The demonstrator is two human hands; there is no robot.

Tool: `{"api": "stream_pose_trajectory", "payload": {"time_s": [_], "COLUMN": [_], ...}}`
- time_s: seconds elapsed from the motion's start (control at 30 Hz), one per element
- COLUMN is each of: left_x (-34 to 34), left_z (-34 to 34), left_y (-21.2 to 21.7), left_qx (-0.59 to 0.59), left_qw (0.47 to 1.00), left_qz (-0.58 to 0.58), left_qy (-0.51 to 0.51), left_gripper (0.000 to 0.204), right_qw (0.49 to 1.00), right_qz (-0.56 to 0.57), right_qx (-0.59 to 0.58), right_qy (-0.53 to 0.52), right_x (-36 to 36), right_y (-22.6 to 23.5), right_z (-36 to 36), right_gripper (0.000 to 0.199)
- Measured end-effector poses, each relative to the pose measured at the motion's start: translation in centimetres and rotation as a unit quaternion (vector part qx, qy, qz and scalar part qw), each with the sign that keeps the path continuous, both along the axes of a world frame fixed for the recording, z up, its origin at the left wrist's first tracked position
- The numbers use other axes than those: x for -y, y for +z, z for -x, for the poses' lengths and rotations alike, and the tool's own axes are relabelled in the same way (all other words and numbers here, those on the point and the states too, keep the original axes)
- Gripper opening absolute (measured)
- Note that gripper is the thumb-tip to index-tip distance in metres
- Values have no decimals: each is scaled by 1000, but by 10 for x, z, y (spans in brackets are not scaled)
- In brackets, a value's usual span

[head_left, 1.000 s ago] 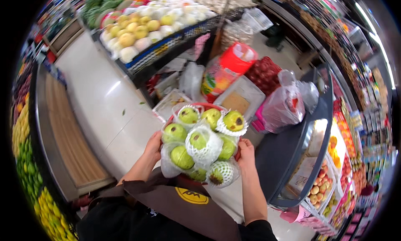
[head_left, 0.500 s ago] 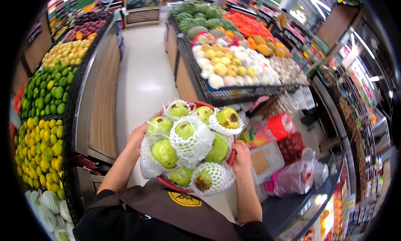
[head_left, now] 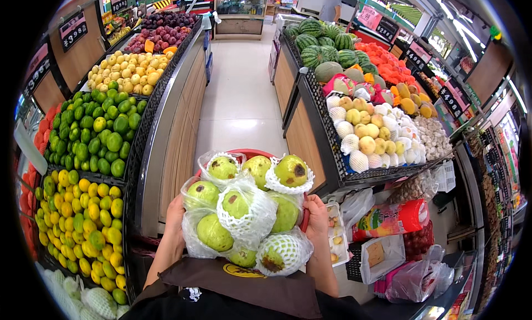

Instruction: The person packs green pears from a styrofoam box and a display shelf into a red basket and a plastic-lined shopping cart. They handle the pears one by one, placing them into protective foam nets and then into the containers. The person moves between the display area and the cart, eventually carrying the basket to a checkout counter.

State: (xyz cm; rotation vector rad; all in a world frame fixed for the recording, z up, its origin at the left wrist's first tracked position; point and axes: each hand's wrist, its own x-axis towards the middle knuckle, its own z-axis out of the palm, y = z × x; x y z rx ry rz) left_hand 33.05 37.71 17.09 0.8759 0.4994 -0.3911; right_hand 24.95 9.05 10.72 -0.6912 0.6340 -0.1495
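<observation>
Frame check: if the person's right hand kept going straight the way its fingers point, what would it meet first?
The right hand points up and away along the side of the red round basin heaped with green guavas in white foam nets. Straight on, it would probably meet the black wire-edged display bin of net-wrapped pale fruit, though depth is unclear.

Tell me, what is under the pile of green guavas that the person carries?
A red basin, seen only as a rim behind the guavas. The left hand and right hand grip its sides; its inside is covered.

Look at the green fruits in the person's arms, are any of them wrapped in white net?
Yes, several of the green fruits piled in the red basin wear white foam net sleeves.
</observation>
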Motion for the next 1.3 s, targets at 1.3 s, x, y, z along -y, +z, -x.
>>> {"api": "stream_pose_trajectory", "payload": {"time_s": [1.3], "left_x": [114], "left_z": [-805], "left_y": [-121], "left_qx": [17], "left_qw": [999], "left_qz": [-1], "left_qy": [27], "left_gripper": [34], "right_qw": [998], "right_qz": [59], "right_qx": [-12], "right_qy": [-23], "right_x": [96], "right_y": [-120], "right_z": [-796], "right_gripper": [9]}}
